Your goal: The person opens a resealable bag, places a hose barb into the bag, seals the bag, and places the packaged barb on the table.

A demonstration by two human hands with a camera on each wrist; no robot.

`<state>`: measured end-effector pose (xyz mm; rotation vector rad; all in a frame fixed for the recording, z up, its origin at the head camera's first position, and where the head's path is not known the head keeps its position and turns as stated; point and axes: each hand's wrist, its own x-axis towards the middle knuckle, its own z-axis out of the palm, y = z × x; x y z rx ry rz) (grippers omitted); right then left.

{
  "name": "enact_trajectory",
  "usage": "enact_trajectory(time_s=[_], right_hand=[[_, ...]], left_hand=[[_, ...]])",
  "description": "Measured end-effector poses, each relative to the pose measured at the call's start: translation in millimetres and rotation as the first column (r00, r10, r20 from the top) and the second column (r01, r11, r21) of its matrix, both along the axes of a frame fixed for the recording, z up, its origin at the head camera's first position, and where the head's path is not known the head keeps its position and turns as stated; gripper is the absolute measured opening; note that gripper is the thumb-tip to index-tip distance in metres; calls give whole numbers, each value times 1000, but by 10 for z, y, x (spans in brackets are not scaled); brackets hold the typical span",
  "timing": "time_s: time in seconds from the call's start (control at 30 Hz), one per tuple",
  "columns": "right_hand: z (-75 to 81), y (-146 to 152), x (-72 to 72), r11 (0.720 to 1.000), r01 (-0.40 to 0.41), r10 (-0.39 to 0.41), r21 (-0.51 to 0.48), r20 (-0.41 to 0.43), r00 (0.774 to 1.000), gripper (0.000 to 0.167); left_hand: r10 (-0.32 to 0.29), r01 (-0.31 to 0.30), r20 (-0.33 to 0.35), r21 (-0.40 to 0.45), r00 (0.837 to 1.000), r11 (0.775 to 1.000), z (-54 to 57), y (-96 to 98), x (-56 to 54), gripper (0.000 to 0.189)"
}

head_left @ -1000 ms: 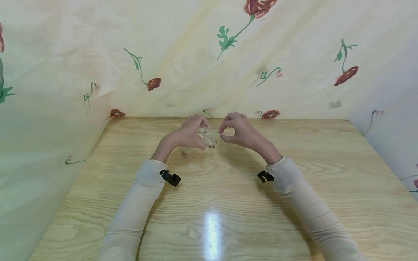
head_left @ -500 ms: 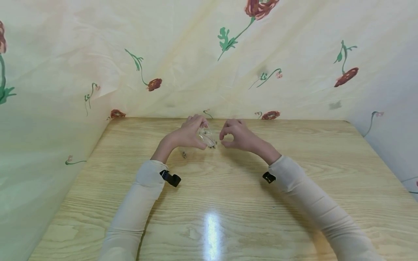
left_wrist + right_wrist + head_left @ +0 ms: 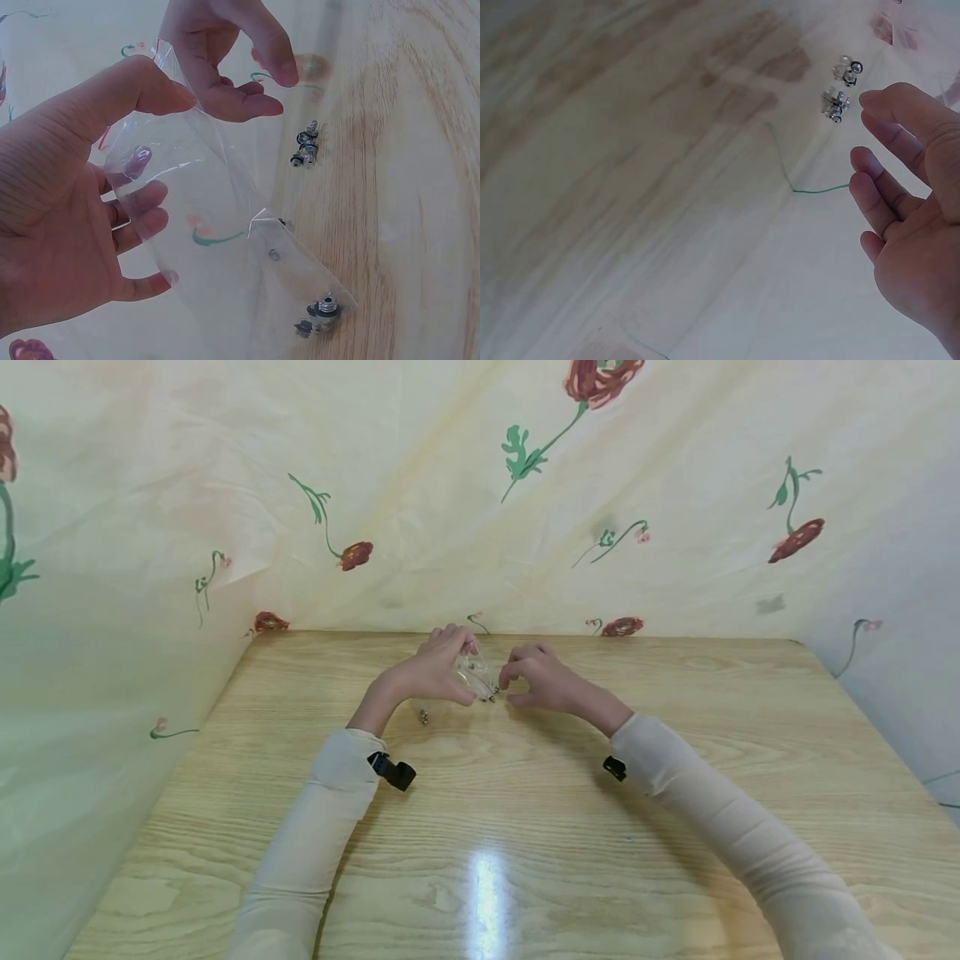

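Observation:
My left hand [image 3: 437, 667] holds a clear plastic zip bag [image 3: 195, 202], thumb at its upper edge and the other fingers spread against its far side. Beside it, my right hand [image 3: 547, 681] has its thumb and index finger apart, with nothing between them. A cluster of small silvery threaded metal fittings with dark rings [image 3: 306, 144] lies just by the right fingertips. Another cluster of fittings [image 3: 321, 315] shows at the bag's lower corner; I cannot tell whether it is inside the bag or behind it. A few fittings [image 3: 423, 716] lie on the table below the left hand.
Both hands are near the back of a light wood-grain table [image 3: 420, 852]. A pale cloth with printed flowers [image 3: 435, 493] hangs behind the table and along its sides. A black strap [image 3: 392, 771] is on the left wrist and another strap [image 3: 615, 767] on the right.
My right hand has come down a little toward the table, closer to the fittings beside the bag. The left hand and bag have stayed nearly still.

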<state>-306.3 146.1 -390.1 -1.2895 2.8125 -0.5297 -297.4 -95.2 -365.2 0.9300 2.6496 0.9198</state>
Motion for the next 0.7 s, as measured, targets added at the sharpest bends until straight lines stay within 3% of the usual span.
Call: enact_trajectory(time_s=[0.7], right_hand=[[-41, -62, -84, 998, -3, 4, 57, -20, 1000, 16]], left_hand=[[-14, 14, -25, -5, 1000, 1000, -13, 8, -5, 59]])
